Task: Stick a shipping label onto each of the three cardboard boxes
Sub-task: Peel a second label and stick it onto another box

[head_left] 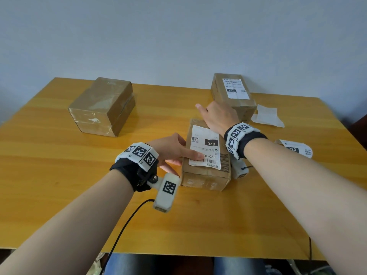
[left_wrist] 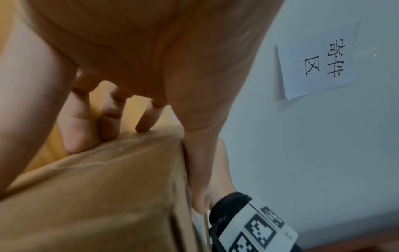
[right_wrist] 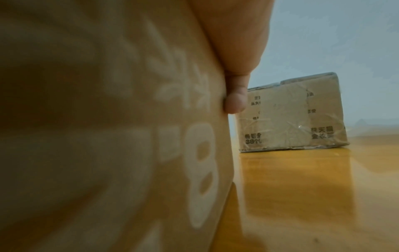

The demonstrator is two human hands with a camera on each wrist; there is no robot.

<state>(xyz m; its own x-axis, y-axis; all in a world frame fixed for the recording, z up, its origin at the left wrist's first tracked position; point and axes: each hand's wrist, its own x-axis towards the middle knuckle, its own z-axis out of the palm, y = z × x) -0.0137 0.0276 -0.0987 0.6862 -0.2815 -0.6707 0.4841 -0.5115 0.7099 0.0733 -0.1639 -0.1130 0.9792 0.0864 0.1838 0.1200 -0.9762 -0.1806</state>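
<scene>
Boxes: three sit on the tabletop. The near box, at centre, carries a label on top. The left hand grips its 9 o'clock side, thumb flat across the label's near edge and fingers down the side wall. The right hand clamps the far end at 12 o'clock, thumb pressed to the side.

To finish this one well, I would keep the box pinned and sweep the thumb outward from the middle so the corners seat with no bubbles.

A loose label lies at 3 o'clock, and peeled backing paper at 2 o'clock. The far right box, at 1 o'clock, is already labelled. The far left box, at 10 o'clock, is bare and taped shut. All three are closed, so their contents cannot be told.
</scene>
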